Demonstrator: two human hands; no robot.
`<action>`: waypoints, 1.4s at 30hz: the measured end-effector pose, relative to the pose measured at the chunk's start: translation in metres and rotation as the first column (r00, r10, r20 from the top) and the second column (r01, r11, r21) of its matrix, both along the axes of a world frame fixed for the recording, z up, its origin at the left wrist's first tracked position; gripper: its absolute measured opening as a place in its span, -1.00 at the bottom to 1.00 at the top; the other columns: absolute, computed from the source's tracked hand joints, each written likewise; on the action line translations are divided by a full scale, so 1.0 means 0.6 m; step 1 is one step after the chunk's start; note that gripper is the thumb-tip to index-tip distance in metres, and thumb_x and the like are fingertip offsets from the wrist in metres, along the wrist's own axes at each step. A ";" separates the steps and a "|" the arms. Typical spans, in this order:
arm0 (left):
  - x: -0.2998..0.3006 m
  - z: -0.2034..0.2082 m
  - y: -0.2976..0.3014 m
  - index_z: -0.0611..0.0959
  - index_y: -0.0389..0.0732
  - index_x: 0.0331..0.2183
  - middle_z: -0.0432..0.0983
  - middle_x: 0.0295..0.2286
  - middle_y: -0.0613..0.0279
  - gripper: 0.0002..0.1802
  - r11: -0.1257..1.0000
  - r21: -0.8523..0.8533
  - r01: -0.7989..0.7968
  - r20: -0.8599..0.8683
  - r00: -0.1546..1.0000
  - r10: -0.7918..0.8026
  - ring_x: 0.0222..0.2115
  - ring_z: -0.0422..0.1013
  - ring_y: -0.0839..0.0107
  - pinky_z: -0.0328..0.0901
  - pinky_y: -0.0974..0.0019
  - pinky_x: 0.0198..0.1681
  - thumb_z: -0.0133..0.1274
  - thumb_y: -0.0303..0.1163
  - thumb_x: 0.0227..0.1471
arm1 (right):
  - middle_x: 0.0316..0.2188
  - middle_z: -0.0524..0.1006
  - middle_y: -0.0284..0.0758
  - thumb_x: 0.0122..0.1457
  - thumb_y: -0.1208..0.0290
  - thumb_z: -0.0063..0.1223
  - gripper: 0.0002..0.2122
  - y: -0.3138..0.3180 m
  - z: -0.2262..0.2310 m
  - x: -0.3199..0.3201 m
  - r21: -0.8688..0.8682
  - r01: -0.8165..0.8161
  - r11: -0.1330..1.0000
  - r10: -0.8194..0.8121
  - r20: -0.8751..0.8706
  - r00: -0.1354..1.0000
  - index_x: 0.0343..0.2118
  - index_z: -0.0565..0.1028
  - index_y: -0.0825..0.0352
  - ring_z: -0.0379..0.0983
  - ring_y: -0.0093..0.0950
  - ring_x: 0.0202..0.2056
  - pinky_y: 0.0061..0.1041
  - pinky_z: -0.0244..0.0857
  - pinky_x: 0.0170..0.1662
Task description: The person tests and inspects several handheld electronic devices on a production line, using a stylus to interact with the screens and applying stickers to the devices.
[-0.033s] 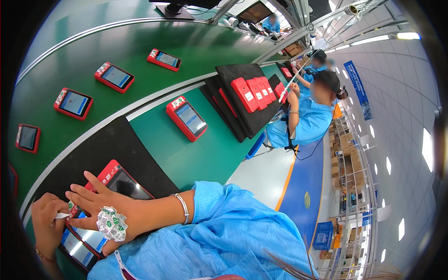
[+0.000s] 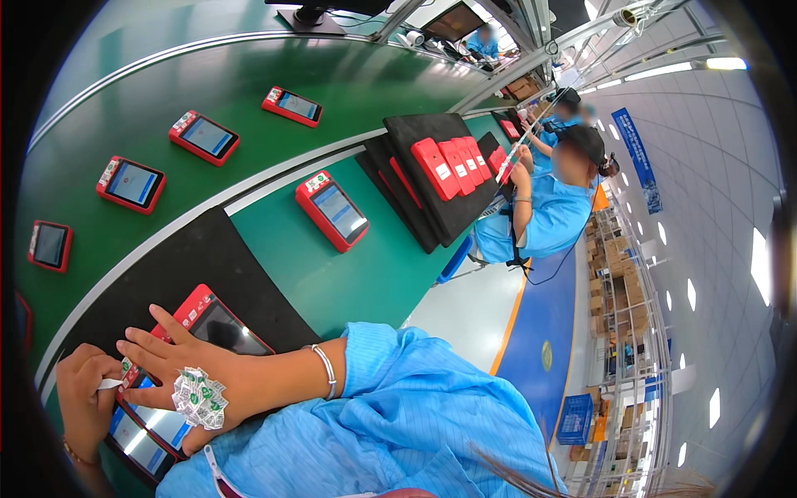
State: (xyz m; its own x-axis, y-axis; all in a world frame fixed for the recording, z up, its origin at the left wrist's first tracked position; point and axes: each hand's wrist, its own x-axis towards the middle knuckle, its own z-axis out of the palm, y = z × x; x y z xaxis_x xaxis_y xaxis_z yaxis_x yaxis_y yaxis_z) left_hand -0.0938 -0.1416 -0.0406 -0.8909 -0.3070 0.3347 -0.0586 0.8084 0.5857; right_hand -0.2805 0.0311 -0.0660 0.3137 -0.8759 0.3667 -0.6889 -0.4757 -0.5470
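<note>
My right hand (image 2: 187, 378) lies palm down across red handheld terminals with its fingers spread. Several small white-and-green stickers (image 2: 199, 398) are stuck to the back of it. At the left, my left hand (image 2: 87, 382) is closed in a pinch on a small white strip (image 2: 110, 383), whose end reaches the red edge of a terminal under my right fingers. That terminal (image 2: 166, 423) has a lit screen and is partly covered. Another lit terminal (image 2: 137, 440) lies nearer to me. Just beyond my right wrist is a red terminal (image 2: 224, 328) with a dark screen.
A black mat (image 2: 199, 257) covers part of the green bench. A red terminal (image 2: 332, 212) lies to its right, before stacked black foam trays (image 2: 432, 133) of red devices. Several more terminals (image 2: 203, 137) are spread along the far bench. A co-worker in blue (image 2: 548, 207) sits at the right.
</note>
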 end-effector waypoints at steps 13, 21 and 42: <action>-0.023 0.010 0.037 0.46 -0.27 -0.46 0.39 -0.51 0.08 -0.85 0.994 -0.014 -0.110 -0.049 0.993 0.110 -0.49 0.36 0.14 0.16 0.15 -0.47 0.11 -0.52 -0.15 | 0.33 0.09 0.28 -0.01 -0.36 0.14 -0.11 0.008 0.008 0.009 0.074 -0.030 0.997 0.034 -0.042 0.999 0.26 0.33 0.25 -0.11 0.22 0.41 0.39 -0.56 0.36; -0.059 0.081 0.114 0.61 -0.17 -0.40 0.55 -0.41 0.18 -0.70 0.956 -0.067 0.284 0.003 0.959 -0.285 -0.49 0.48 0.15 0.32 0.13 -0.42 0.26 -0.48 -0.34 | 0.35 0.09 0.22 -0.04 -0.36 0.16 -0.07 0.008 -0.005 0.001 0.065 -0.009 0.998 0.005 0.067 0.998 0.26 0.32 0.31 -0.09 0.20 0.41 0.37 -0.56 0.39; 0.080 0.092 0.057 0.74 0.06 -0.17 0.46 -0.53 0.33 -0.75 0.908 -0.409 -0.088 0.389 0.884 0.261 -0.53 0.49 0.27 0.33 0.19 -0.51 0.19 -0.30 0.05 | 0.38 0.09 0.19 -0.15 -0.37 0.30 -0.13 -0.008 0.065 0.014 0.194 0.008 0.981 0.052 -0.305 0.951 0.25 0.45 -0.04 -0.03 0.10 0.41 0.20 -0.35 0.42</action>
State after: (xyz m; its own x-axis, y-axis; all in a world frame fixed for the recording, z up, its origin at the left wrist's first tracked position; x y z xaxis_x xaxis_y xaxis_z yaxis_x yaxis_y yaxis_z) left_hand -0.0457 -0.1076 0.0144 -0.9141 -0.4017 0.0557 -0.3922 0.9107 0.1297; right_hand -0.2724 0.0260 -0.0268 0.4044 -0.9114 0.0761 -0.8284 -0.4003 -0.3918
